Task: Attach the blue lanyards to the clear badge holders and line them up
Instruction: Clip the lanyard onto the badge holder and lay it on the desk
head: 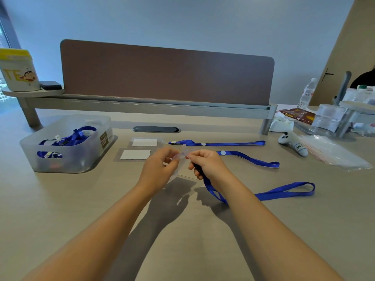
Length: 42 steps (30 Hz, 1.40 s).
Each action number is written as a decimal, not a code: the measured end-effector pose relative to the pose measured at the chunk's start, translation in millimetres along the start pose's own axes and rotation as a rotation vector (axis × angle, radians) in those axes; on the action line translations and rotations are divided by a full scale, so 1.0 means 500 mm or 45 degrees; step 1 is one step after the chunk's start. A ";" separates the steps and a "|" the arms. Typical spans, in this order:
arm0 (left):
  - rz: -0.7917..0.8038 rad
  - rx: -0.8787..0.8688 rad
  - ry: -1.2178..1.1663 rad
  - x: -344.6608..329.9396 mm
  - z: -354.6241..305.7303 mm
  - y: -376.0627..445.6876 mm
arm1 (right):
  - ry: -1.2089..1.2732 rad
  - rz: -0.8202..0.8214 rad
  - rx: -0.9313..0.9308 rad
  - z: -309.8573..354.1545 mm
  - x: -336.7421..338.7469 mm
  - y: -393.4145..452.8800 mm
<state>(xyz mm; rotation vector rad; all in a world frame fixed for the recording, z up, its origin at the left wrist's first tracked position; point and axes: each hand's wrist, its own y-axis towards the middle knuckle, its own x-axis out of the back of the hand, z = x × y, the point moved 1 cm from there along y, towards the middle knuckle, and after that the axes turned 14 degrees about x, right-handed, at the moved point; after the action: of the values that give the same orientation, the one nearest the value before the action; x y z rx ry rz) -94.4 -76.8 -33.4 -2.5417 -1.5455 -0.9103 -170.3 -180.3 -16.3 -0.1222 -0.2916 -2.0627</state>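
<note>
Here our left hand [160,167] pinches a clear badge holder [179,157] above the desk [81,199], while our right hand [207,165] grips the dark clip end of a blue lanyard [284,191]; our fingers hide where clip and holder meet.

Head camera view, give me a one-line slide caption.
Both hands, left hand and right hand, join a clear badge holder to a blue lanyard.
</note>
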 end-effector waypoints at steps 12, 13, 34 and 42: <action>0.151 -0.120 0.281 0.014 0.013 0.011 | 0.023 -0.049 -0.092 0.009 -0.003 0.000; 0.157 -0.129 0.312 0.016 0.012 0.009 | 0.019 -0.051 -0.109 0.009 -0.004 0.000; 0.108 0.104 0.301 0.041 -0.012 0.016 | -0.260 0.150 0.186 0.013 -0.044 0.000; 0.049 -0.003 0.535 0.052 -0.023 0.006 | -0.444 0.175 0.278 0.022 -0.058 -0.007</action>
<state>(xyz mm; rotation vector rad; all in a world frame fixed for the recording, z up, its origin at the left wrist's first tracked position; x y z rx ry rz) -88.4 -61.0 -10.1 -2.1797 -1.3608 -1.3317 -159.3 -151.3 -12.4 -0.3594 -0.7008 -1.8536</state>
